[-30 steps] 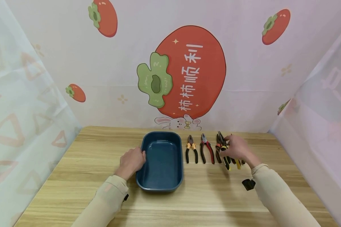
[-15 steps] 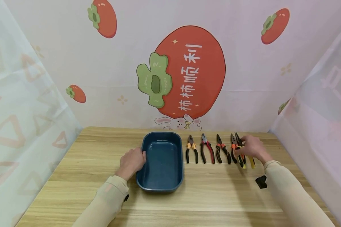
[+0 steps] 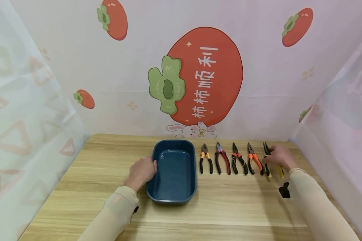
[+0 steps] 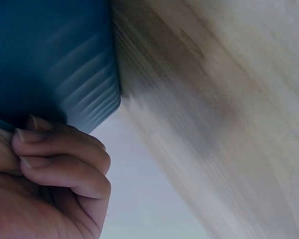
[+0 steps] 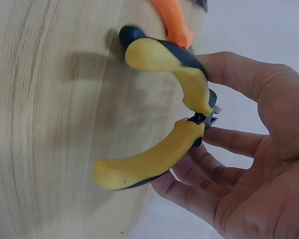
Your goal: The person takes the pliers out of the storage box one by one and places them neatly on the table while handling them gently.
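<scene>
My left hand (image 3: 141,171) grips the left rim of a deep blue rectangular tray (image 3: 172,174); in the left wrist view its curled fingers (image 4: 65,172) hold the tray's edge beside the ribbed wall. At the right end of a row of pliers, my right hand (image 3: 280,157) holds yellow-and-black needle-nose pliers (image 3: 266,149), jaws pointing to the back wall. The right wrist view shows their yellow handles (image 5: 149,154) spread apart, thumb on one side and fingers on the other. Just left of them lie orange-handled pliers (image 3: 255,159).
Further left along the row are pliers with dark striped handles (image 3: 239,160), red-and-black pliers (image 3: 222,157) and black-and-orange pliers (image 3: 205,155) beside the tray. The wooden table (image 3: 223,207) ends at a printed cloth wall (image 3: 132,117), with cloth on both sides.
My right hand has carried the yellow-and-black pliers rightward past the other pliers, uncovering the striped and orange-handled ones. My left hand has stayed on the tray.
</scene>
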The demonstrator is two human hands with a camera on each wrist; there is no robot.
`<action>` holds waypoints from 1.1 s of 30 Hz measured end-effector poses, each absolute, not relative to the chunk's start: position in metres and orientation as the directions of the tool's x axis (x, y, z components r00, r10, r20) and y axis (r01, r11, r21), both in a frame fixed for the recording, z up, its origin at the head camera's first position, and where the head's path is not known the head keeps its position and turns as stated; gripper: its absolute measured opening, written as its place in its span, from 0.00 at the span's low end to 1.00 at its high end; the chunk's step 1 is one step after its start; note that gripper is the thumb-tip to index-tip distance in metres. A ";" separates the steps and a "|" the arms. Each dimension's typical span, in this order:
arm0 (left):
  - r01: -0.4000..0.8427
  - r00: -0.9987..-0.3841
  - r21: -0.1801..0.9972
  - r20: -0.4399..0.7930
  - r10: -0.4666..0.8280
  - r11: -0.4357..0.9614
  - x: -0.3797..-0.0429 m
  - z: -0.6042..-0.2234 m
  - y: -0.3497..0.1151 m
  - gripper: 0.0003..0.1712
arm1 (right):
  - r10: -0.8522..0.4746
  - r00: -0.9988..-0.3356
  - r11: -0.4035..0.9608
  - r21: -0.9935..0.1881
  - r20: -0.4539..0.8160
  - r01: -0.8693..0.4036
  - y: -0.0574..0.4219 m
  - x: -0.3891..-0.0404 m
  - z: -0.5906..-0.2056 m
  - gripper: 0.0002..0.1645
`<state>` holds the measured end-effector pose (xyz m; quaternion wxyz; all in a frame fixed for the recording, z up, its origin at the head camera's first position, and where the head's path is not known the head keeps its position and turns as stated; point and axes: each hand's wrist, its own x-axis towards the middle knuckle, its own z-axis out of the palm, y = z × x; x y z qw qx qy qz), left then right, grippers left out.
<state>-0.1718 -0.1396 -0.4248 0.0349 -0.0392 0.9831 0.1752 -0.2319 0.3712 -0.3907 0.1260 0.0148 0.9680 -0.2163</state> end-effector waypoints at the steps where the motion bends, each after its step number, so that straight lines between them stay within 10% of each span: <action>1: -0.089 -0.994 0.342 -0.083 -0.065 0.935 -0.172 -0.425 -0.140 0.18 | -0.019 -0.966 0.903 -0.419 -0.259 0.094 0.374 -0.233 -0.391 0.53; 33: -0.103 -0.993 0.316 -0.083 -0.081 0.943 -0.171 -0.424 -0.136 0.18 | 0.024 -0.938 0.915 -0.371 -0.347 0.161 0.384 -0.252 -0.401 0.50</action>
